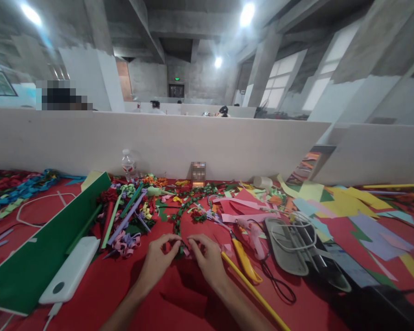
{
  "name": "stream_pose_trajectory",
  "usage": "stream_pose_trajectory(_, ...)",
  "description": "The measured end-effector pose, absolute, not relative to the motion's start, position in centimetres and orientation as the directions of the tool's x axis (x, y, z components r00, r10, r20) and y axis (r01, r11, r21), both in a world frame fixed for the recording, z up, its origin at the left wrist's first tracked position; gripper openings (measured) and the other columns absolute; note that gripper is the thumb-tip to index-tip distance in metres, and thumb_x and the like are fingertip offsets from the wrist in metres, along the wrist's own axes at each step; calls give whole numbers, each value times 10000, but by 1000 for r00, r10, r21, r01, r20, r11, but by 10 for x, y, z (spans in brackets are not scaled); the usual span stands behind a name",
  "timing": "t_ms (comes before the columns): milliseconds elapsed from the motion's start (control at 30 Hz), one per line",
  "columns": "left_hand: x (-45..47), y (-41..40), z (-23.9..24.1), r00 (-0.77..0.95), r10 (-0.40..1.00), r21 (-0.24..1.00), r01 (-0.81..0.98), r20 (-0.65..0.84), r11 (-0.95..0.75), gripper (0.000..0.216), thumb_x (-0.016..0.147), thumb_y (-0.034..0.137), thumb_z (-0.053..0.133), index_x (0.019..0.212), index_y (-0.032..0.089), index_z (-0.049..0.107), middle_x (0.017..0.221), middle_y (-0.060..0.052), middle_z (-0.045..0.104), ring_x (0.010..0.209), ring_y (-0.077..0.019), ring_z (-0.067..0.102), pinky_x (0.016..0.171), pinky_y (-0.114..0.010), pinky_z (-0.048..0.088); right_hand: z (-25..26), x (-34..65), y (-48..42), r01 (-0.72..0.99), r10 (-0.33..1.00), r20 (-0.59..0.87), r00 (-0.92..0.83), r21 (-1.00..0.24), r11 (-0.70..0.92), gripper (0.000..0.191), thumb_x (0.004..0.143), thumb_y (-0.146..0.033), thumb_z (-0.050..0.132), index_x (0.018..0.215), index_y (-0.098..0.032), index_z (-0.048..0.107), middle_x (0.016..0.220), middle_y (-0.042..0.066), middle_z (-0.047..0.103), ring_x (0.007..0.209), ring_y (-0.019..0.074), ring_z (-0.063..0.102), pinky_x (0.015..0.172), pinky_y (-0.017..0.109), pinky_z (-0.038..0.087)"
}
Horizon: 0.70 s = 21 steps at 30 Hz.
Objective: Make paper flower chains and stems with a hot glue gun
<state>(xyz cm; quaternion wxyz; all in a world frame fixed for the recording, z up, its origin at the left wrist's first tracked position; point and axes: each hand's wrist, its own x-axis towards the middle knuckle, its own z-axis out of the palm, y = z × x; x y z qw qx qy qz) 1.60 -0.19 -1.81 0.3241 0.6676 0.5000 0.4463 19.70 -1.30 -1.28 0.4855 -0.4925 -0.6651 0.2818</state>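
My left hand (158,259) and my right hand (209,257) meet near the front middle of a red table (179,299). Both pinch the near end of a green paper chain (178,219) that runs away from me toward the back of the table. The fingers of both hands are curled together around a small pink and green paper piece (185,250) at the chain's end. A yellow-handled pair of scissors (243,259) lies just right of my right hand, with a long yellow stick (258,296) beside it.
A green board (37,257) and a white power bank (71,271) lie at the left. Curled paper strips (127,220) are heaped behind my hands. A pink glue gun (253,234), grey trays (290,246), coloured paper sheets (348,202), a water bottle (128,165) and a white partition (158,142) are also there.
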Motion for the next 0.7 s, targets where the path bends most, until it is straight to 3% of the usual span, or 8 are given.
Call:
stream_pose_trajectory(100, 16, -2, -18, 80, 963, 885, 383, 256, -267, 241, 903, 364, 584, 972, 209, 756, 926, -42, 774, 821, -197, 675, 735, -288, 491, -12, 198, -12, 370, 940, 342, 0, -873, 317, 265, 990, -344, 524, 985, -190, 740, 934, 68, 758, 836, 208, 687, 732, 286, 501)
stream_pose_trajectory(233, 16, -2, -17, 87, 960, 881, 382, 266, -278, 226, 897, 351, 582, 947, 211, 752, 907, -35, 773, 828, -202, 683, 744, -295, 496, -11, 195, -15, 396, 926, 371, -75, -841, 369, 202, 939, -309, 592, 1021, -199, 741, 940, 60, 757, 804, 198, 676, 717, 284, 497)
stream_pose_trajectory(433, 17, -3, -15, 83, 953, 876, 377, 291, -301, 187, 876, 321, 612, 936, 216, 755, 888, -25, 776, 805, -188, 689, 727, -279, 517, -11, 192, -15, 401, 929, 356, -98, -840, 364, 177, 902, -274, 611, 959, -202, 762, 869, 49, 758, 708, 174, 644, 650, 267, 473)
stream_pose_trajectory(700, 16, -1, -19, 116, 951, 898, 313, 286, -308, 199, 892, 326, 615, 1013, 217, 728, 980, -38, 779, 922, -200, 717, 824, -303, 545, -10, 194, -13, 328, 945, 314, -93, -886, 327, 212, 911, -333, 620, 983, -200, 768, 890, 51, 774, 765, 192, 676, 687, 280, 499)
